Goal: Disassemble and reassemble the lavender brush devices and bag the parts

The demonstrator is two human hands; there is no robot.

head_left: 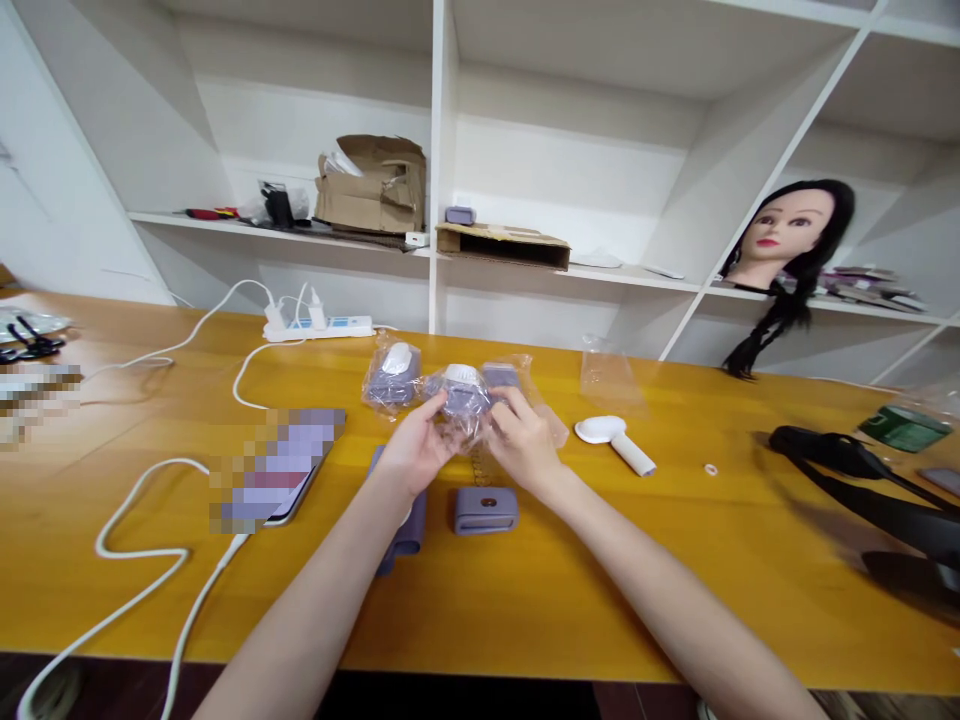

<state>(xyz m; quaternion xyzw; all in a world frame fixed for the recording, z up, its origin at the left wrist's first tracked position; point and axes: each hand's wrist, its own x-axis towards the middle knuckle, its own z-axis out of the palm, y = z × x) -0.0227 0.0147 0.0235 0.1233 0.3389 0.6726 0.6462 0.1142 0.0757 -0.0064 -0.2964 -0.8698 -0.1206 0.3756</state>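
Above the middle of the table, my left hand [415, 447] and my right hand [525, 440] both grip a purple-and-white piece [463, 395] wrapped in clear plastic. Its ribbed white part faces up; its exact kind is unclear. My left fingers close on its left side, my right fingers pinch the wrapping on the right. Just behind lies another purple piece [501, 375] in clear film, partly hidden. To the left is a bagged purple block [395, 375] with a white top. Nearer me sits a small purple case [486, 510] with a brown spot. My left forearm partly covers a purple item [409, 535].
A white handled tool [619, 442] and a small ring [711, 469] lie right of my hands. On the left are a phone [300, 470], white cables and a power strip [319, 328]. A black headband-like object [862, 490] lies far right. Shelves hold cardboard [375, 190] and a mannequin head [787, 235].
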